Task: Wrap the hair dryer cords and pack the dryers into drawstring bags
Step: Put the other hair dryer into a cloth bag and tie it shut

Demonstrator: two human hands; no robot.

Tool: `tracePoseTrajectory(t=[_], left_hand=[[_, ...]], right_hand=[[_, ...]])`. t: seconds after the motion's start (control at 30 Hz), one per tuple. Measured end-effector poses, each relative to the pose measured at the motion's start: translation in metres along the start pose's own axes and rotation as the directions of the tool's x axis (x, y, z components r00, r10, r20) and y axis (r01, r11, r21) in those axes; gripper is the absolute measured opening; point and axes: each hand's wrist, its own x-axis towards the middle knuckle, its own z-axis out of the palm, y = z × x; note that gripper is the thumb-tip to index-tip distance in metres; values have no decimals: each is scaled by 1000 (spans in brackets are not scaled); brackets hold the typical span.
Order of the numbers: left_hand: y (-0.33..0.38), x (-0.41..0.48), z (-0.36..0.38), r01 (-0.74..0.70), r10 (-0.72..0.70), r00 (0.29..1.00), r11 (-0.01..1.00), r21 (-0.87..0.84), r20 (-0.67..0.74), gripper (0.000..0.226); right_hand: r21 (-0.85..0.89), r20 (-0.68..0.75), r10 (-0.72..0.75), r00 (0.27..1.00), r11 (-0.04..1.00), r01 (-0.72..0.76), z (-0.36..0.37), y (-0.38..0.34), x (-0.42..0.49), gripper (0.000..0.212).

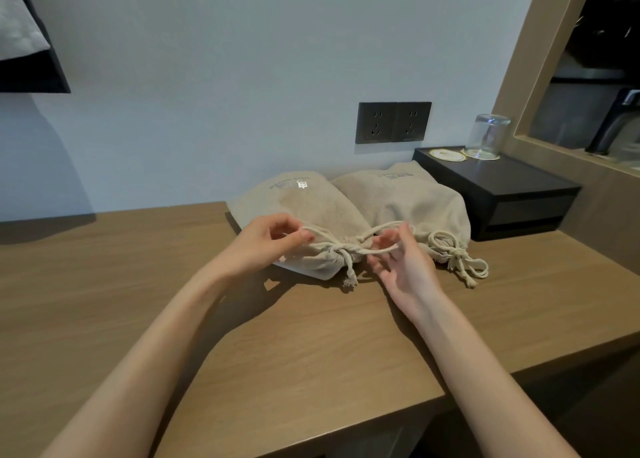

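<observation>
Two beige drawstring bags lie side by side on the wooden desk point(173, 319), both full and cinched at the mouth. The left bag point(304, 208) has its cream drawstring point(349, 246) knotted at the neck, with a loop running out to each side. My left hand point(263, 246) pinches the left loop between thumb and fingers. My right hand point(398, 263) is palm up, its curled fingers hooked through the right loop. The right bag point(412, 201) lies tied, its cord ends point(467, 267) trailing on the desk. No hair dryer shows; the bags hide their contents.
A black box point(519, 194) stands at the back right, carrying an upturned glass point(486, 135) and coasters. A dark double wall socket point(393, 122) is behind the bags. A wooden frame point(519, 111) rises at the far right. The desk's front edge runs diagonally at lower right.
</observation>
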Motion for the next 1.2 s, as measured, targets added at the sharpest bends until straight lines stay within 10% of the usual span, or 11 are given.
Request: tracePoseTrajectory(t=[0.5, 0.77, 1.2], left_hand=[[17, -1, 21, 100, -90, 995, 830, -548, 45, 30], [13, -3, 28, 96, -85, 995, 824, -558, 46, 22], [6, -1, 35, -49, 3, 988, 955, -292, -156, 31]], right_hand=[[44, 359, -68, 931, 997, 55, 7, -5, -15, 32], [-404, 348, -242, 906, 833, 377, 7, 8, -16, 20], [118, 280, 16, 960, 992, -51, 14, 2, -8, 28]])
